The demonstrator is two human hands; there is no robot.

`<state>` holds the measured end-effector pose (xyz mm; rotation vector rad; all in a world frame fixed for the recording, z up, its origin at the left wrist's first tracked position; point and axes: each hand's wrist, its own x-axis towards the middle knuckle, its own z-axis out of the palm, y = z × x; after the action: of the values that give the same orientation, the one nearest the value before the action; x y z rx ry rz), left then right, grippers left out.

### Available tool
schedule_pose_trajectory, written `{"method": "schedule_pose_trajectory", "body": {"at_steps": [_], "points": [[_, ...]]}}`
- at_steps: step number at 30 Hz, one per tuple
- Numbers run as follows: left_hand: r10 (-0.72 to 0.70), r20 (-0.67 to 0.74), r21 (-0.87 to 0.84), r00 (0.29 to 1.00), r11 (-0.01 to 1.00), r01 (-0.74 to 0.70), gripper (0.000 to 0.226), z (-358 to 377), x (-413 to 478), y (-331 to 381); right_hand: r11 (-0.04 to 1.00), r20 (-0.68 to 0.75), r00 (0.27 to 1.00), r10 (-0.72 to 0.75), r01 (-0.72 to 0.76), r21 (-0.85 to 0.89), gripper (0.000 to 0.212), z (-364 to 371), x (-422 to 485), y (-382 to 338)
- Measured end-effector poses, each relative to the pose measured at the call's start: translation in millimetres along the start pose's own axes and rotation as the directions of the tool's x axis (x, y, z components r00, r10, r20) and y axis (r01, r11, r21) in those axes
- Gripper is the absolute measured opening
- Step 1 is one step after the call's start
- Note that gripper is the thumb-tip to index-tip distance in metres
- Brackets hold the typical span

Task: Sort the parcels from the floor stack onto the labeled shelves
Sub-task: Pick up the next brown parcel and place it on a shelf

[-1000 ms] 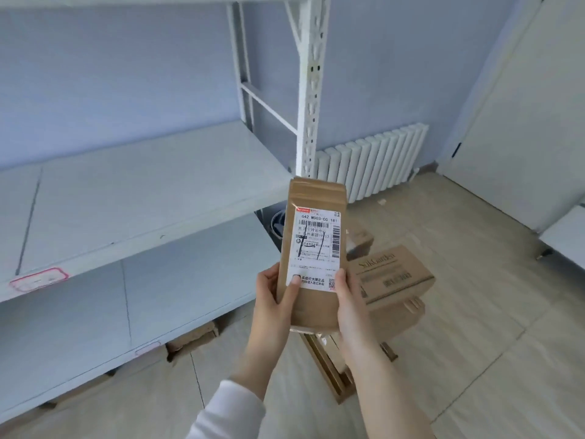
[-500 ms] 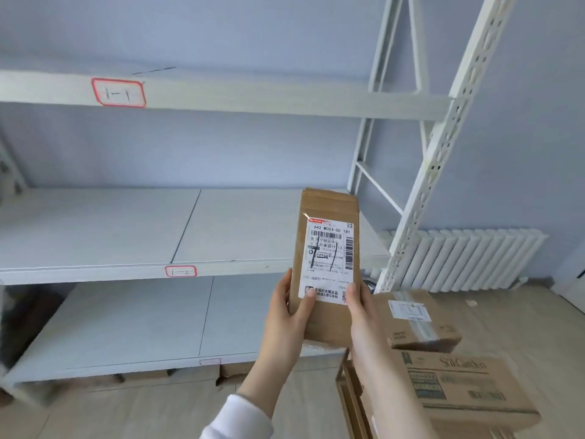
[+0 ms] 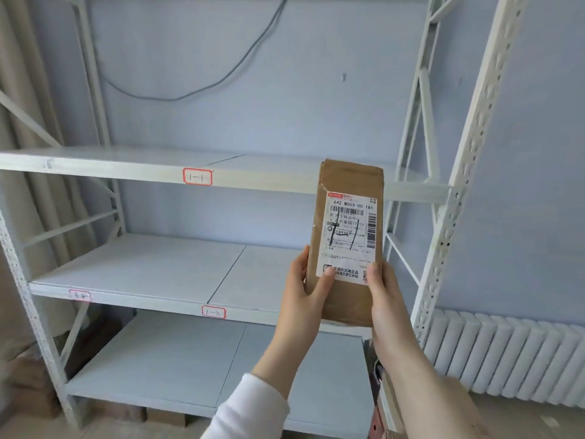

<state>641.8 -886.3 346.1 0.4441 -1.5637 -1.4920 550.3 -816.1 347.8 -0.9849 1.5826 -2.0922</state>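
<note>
- We're gripping the parcel (image 3: 345, 301) by its lower half, left hand (image 3: 304, 289) and right hand (image 3: 384, 299) on either edge with thumbs pressed on the front. It's up in the air in front of the rack.
- It's a flat brown cardboard mailer, a bit creased. The long axis is roughly upright, and the white shipping label (image 3: 349, 236) faces us with black marker strokes on it.
- Behind it is white metal shelving (image 3: 126, 267) with smooth pale boards and red-bordered tags "1-1" (image 3: 197, 177) and "1-2" (image 3: 214, 312).
- Farthest back there's a ribbed white radiator (image 3: 506, 353).
</note>
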Motion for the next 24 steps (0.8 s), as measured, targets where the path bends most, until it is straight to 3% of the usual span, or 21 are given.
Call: {"method": "schedule_pose_trajectory", "body": {"at_steps": [4,10,19,24], "points": [[0.091,0.01,-0.017,0.996,0.996,-0.091,0.047,24,9,29,0.996,0.01,0.997,-0.076,0.076,0.038,0.026,-13,10,-35],[0.208,0.028,-0.072,0.978,0.976,-0.206,0.046,51,41,61,0.986,-0.022,0.988,-0.154,0.155,0.068,0.035,-22,42,-74],[0.342,0.11,-0.087,0.933,0.939,-0.334,0.051,74,126,81,0.94,-0.05,0.939,-0.341,0.342,0.01,0.02,-24,123,-102],[0.378,0.138,-0.095,0.915,0.925,-0.368,0.055,81,182,74,0.929,-0.078,0.926,-0.368,0.37,-0.001,0.033,-22,179,-96]]}}
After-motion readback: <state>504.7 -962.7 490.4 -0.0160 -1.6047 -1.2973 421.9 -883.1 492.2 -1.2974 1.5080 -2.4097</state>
